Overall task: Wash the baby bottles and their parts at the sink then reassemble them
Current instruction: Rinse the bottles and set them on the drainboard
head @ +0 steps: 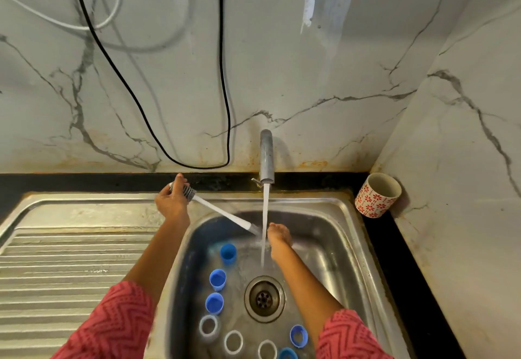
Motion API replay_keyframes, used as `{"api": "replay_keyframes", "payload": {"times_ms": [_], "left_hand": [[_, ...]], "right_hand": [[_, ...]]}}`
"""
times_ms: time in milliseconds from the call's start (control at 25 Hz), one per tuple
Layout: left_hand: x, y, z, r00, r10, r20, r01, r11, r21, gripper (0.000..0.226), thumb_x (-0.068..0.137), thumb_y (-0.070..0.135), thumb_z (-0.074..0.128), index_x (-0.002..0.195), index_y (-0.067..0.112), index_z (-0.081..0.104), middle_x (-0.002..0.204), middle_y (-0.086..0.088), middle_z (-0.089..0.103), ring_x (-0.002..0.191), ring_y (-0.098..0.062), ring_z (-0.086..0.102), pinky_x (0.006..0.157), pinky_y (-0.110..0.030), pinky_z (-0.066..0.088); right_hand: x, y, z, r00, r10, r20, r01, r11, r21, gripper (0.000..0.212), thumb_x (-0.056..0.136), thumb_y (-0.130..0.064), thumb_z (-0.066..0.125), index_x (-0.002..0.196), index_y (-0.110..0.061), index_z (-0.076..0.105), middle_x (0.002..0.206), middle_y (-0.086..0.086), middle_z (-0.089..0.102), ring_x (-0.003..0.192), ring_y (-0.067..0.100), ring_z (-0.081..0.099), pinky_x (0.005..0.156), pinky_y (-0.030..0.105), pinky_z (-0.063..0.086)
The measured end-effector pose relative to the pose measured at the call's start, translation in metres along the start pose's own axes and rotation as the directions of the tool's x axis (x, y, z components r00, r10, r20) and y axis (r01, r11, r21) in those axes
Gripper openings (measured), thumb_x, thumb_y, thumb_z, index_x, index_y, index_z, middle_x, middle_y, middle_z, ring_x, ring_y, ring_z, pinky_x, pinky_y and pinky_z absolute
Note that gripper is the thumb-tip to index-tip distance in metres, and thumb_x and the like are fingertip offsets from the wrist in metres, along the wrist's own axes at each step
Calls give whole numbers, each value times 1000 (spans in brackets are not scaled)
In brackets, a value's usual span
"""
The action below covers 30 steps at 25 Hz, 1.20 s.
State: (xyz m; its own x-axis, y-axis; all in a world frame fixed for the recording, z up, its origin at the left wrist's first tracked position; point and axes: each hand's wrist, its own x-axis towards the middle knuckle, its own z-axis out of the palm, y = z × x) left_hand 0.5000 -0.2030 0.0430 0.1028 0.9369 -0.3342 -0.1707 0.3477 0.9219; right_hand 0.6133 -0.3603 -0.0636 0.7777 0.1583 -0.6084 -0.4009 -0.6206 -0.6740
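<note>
Head view:
Left hand (172,202): you grip the bottle brush (222,212) near the sink (348,217)'s back-left corner.
Right hand (279,236): fingers curled under the tap (266,158) stream; grip unclear.
Blue caps (217,279): along the basin's left side.
Clear bottles (233,341): front edge.

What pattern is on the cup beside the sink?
Red flowers on white, cream inside; the cup shows in the head view.

One wide-angle camera rides on the person's head, looking forward and steeply down over the steel sink (332,217). It sits close above the basin, both forearms reaching in from the bottom edge. The tap (267,158) stands mid-frame, with the marble wall (282,62) filling the upper half, bowed by the lens.
</note>
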Motion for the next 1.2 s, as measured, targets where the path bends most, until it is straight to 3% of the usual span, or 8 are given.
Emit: {"api": "replay_keyframes", "payload": {"times_ms": [160, 280, 440, 640, 800, 920, 1040, 1200], "left_hand": [[12, 14, -22, 994, -20, -109, 15, 999, -45, 28, 88, 26, 64, 110, 11, 58, 104, -3, 59, 98, -15, 60, 91, -30, 51], [17, 6, -29, 989, -93, -113, 95, 995, 10, 38, 90, 32, 60, 119, 7, 56, 110, -8, 62, 98, -16, 62, 91, -27, 51], [-2, -46, -2, 953, -298, 55, 289, 948, 132, 55, 97, 35, 47, 133, -7, 43, 72, -9, 48, 52, -6, 52, 60, -16, 48], [-58, -149, 43, 673, -686, 275, 663, 725, 187, 28, 96, 36, 48, 88, 9, 53, 45, -5, 50, 33, -10, 42, 35, -12, 38], [-88, -170, 57, 506, -794, 336, 759, 595, 265, 36, 99, 34, 41, 80, 3, 44, 65, -17, 50, 61, -20, 42, 36, -21, 48], [-78, -157, 60, 546, -791, 276, 705, 612, 357, 21, 100, 15, 33, 85, 3, 42, 78, -16, 44, 65, -21, 42, 35, -26, 49], [-77, -135, 65, 611, -728, 310, 619, 684, 388, 22, 99, 5, 31, 80, 7, 43, 75, -9, 44, 62, -16, 43, 42, -20, 47], [-92, -108, 75, 696, -653, 299, 568, 755, 326, 24, 99, 2, 32, 84, 10, 48, 71, -3, 41, 56, -10, 42, 52, -18, 36]], "right_hand": [[-15, -3, 6, 985, -60, 163, 58, 998, 19, 34, 95, -39, 50, 106, -7, 57, 101, 9, 60, 82, 16, 55, 70, 25, 48], [-23, -12, -7, 955, -288, 68, 295, 904, -309, 40, 97, -42, 44, 107, -7, 62, 105, 10, 65, 87, 17, 58, 76, 27, 48], [-21, -33, -87, 936, -220, 276, 350, 686, -638, 58, 93, -63, 33, 84, -12, 61, 77, 8, 66, 66, 20, 62, 64, 30, 50], [-41, -45, -192, 914, -101, 393, 387, 511, -768, 51, 85, -57, 58, 75, -7, 65, 61, 2, 60, 48, 14, 53, 52, 23, 43], [-58, -33, -227, 947, -80, 311, 308, 506, -806, 40, 84, -47, 65, 71, -9, 64, 58, 1, 58, 42, 12, 47, 44, 20, 38], [-68, -10, -226, 971, -125, 203, 237, 599, -765, 47, 83, -50, 64, 87, -3, 68, 62, 2, 58, 48, 13, 50, 55, 24, 44], [-81, 7, -213, 965, -254, 61, 193, 537, -821, 61, 89, -56, 51, 121, -4, 55, 108, 12, 61, 96, 26, 61, 83, 35, 47], [-109, 15, -213, 933, -355, -57, 155, 539, -828, 54, 96, -50, 42, 126, -6, 48, 126, 12, 56, 114, 30, 56, 85, 36, 46]]}}
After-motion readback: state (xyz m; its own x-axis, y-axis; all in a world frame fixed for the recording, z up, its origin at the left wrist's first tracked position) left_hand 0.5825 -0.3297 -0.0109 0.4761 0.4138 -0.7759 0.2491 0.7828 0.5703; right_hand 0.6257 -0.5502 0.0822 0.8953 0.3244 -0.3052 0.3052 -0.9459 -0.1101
